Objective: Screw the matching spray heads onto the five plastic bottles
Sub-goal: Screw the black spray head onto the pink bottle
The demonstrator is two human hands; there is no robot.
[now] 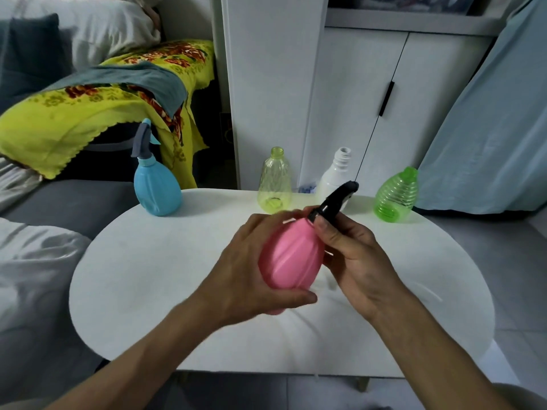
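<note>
Fingers (325, 229) of the right hand (358, 261) pinch the black spray head (337, 198) at the neck of the pink bottle (291, 258), which the left hand (254, 267) grips above the table (148, 276), its long axis tilted away toward the white bottle (336, 176).

You were at home, in a lived-in sitting or sleeping room.

You sat at a small white oval table (142, 279) pushed up near a grey sofa (74, 202), with a dark cushion (32, 51) and pale bedding (112, 28) heaped behind it. A yellow floral cloth (74, 119) and a grey-blue towel (142, 78) hung over a piece of furniture to your left. White cupboard doors (384, 99) with a black handle (386, 98) stood straight ahead, a pale blue curtain (488, 128) fell at your right, and the floor (518, 306) under the table was tiled.
</note>
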